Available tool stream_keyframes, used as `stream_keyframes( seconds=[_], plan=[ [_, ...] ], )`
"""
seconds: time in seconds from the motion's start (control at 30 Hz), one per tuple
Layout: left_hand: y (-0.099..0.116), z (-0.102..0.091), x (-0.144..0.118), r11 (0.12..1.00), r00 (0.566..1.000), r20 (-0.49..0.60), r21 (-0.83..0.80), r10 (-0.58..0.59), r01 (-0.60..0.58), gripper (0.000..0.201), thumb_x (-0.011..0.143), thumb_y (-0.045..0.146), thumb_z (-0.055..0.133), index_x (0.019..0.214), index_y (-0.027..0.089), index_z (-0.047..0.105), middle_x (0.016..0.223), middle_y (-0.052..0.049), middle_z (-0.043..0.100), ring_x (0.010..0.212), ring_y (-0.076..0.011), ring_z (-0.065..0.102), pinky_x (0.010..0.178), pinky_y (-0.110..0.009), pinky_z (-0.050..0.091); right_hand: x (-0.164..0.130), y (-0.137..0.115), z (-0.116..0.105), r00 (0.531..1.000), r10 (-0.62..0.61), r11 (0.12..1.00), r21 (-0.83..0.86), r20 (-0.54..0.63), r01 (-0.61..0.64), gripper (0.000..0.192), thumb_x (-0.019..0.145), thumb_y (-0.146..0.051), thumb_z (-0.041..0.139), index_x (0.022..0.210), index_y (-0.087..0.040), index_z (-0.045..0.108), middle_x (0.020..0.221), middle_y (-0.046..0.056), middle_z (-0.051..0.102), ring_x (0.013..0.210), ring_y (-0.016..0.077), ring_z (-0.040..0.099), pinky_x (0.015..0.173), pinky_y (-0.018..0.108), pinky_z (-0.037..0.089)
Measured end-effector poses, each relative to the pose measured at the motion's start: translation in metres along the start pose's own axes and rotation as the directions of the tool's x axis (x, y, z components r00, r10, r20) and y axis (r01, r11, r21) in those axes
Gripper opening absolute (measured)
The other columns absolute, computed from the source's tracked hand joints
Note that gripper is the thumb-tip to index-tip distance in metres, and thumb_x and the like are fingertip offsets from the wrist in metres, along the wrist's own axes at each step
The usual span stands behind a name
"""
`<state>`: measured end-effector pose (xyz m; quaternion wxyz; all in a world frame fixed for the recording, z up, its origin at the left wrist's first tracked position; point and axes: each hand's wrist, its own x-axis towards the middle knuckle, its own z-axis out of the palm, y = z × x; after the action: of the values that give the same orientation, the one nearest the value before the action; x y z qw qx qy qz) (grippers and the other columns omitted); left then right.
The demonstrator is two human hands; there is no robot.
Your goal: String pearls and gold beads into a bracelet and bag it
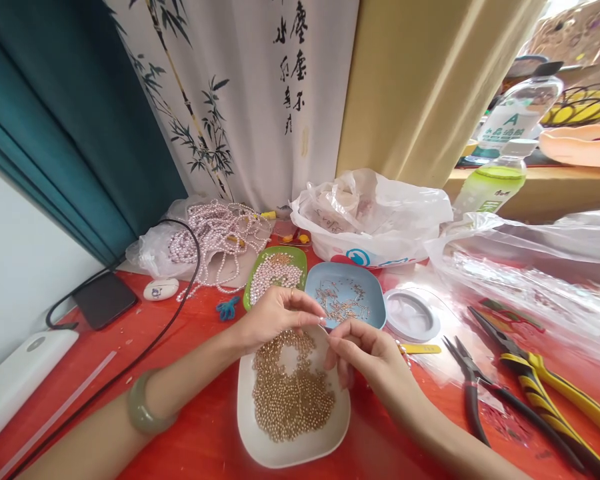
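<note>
Red table (190, 427) (bamboo curtain (240, 100) behind)

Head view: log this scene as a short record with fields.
left hand: fingertips pinched above the white dish, jade bangle on the wrist
right hand: fingertips pinched close to the left hand's, what they hold too small to tell
white dish: holds gold beads
green dish: holds pearls
blue dish: holds small metal pins
right of the dishes: black pliers, yellow pliers
behind: pearl strands, plastic bag, two bottles
left: phone with black cable
</note>
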<state>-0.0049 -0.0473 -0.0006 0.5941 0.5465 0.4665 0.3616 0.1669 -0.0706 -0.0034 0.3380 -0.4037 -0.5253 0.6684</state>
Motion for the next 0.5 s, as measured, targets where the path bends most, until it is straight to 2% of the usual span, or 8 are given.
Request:
stream_keyframes(
  seconds=[0.17,0.5],
  plan=[
    [-0.001,0.0008,0.001,0.998,1.0,0.008,-0.056,-0.003,0.003,0.012,0.062,0.021,0.071,0.07,0.014,0.066,0.066,0.0,0.063,0.059,-0.0088,0.055,0.056,-0.021,0.044,-0.0008,0.0006,0.0,1.0,-0.009,1.0,0.0,0.001,0.009,0.013,0.075,-0.022,0.051,0.064,-0.016,0.05,0.053,-0.003,0.059,0.04,0.0055,0.048,0.044,0.019,0.036],
    [-0.0004,0.0009,0.0006,0.998,1.0,0.016,-0.06,0.022,-0.021,0.011,0.061,0.019,0.071,0.069,0.014,0.064,0.063,0.002,0.06,0.056,-0.0076,0.053,0.055,-0.021,0.044,-0.0009,0.0041,-0.0017,1.0,-0.021,1.0,-0.013,-0.008,0.021,0.012,0.075,-0.021,0.051,0.064,-0.016,0.051,0.052,-0.004,0.058,0.039,0.0049,0.046,0.043,0.019,0.035]
  ],
)
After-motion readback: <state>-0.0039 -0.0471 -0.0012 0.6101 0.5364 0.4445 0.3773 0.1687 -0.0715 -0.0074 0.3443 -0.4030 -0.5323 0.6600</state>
